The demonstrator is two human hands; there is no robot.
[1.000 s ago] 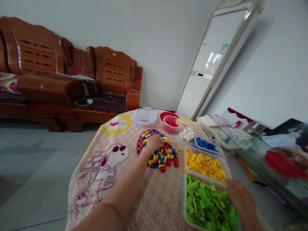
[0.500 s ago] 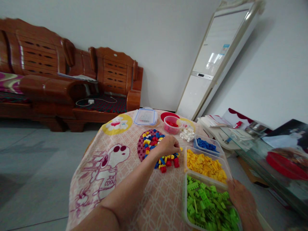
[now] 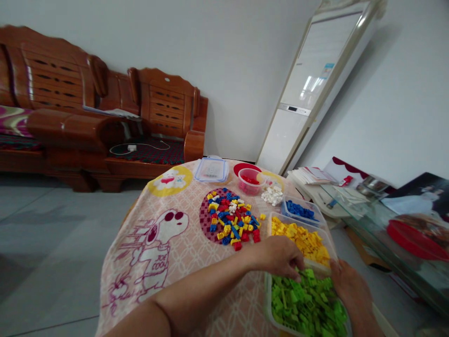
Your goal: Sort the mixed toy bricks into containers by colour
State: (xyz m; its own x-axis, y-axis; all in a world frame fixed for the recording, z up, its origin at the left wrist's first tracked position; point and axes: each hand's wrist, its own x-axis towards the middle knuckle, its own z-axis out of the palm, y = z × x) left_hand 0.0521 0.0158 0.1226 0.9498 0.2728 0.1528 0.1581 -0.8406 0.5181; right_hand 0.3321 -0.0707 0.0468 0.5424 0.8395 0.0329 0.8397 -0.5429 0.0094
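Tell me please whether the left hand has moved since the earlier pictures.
Yes. Against the printed dog, the left hand has gone rightward and nearer the wearer, from the mixed bricks to the green bricks.

The left grip [image 3: 280, 256] is over green bricks [image 3: 307, 302] in a tub [image 3: 269, 302], with yellow bricks [image 3: 305, 239] just beyond it, a mixed pile [image 3: 234, 222] beyond leftward, the right grip [image 3: 352, 284] rightward.

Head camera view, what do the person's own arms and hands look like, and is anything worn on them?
The left hand and right hand are ungloved, with five-fingered human shapes. The left forearm shows no sleeve, and neither wrist shows a watch. Rings are too small to tell.
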